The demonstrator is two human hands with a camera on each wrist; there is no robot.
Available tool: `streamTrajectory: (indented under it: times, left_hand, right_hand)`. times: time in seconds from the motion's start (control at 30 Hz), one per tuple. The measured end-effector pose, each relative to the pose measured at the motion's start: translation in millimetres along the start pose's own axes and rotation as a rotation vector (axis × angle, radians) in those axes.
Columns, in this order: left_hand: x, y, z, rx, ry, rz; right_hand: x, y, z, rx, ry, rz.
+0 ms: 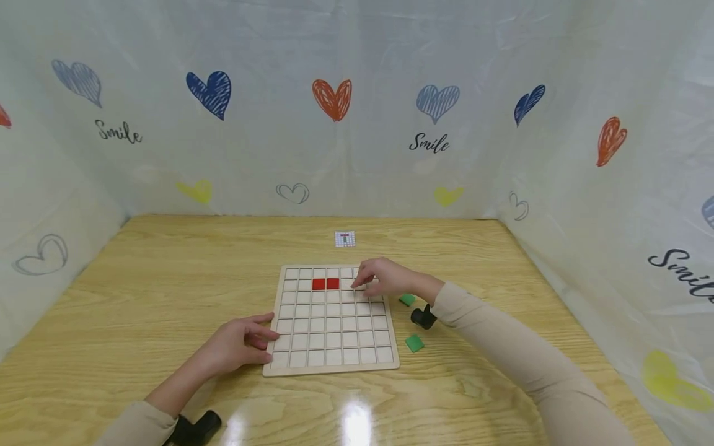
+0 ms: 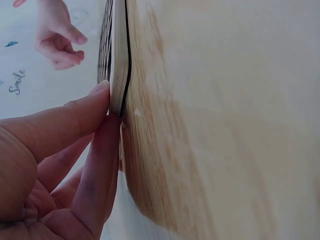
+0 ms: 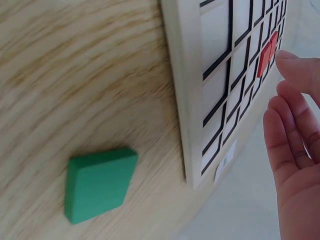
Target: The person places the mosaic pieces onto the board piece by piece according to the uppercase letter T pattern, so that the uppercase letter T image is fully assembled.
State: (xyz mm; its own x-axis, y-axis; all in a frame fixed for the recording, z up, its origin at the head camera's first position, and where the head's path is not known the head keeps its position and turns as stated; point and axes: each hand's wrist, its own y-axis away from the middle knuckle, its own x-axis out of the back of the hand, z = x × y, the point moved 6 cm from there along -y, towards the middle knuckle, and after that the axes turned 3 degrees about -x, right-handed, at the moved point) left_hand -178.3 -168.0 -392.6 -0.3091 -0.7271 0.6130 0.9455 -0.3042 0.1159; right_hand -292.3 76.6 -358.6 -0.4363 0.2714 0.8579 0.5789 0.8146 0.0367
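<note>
A pale wooden grid board (image 1: 331,372) lies on the table, with two red square tiles (image 1: 318,284) side by side in its second row from the back. My left hand (image 1: 237,344) rests at the board's left edge; in the left wrist view the thumb and straight fingers (image 2: 100,165) touch the rim near a corner. Over the board's back right part hovers my right hand (image 1: 385,277), fingers loosely bent. The right wrist view shows a gap between thumb and fingertips, with nothing between them. A green tile (image 3: 102,184) lies beside the board, below the right hand.
Another green tile (image 1: 414,343) sits right of the board. Behind the board lies a small printed card (image 1: 344,238) with a grid pattern. Black wrist devices (image 1: 424,317) show at both sleeves. A white curtain (image 1: 357,161) with hearts stands around the table (image 1: 167,279).
</note>
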Motion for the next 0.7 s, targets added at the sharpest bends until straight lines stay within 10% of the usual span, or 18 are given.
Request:
streamTrajectory:
  times: [0.7]
  left_hand:
    - [-0.5, 0.1, 0.9, -0.002, -0.003, -0.001]
  right_hand:
    - [15.3, 45.4, 21.1, -0.019, 0.05, 0.082]
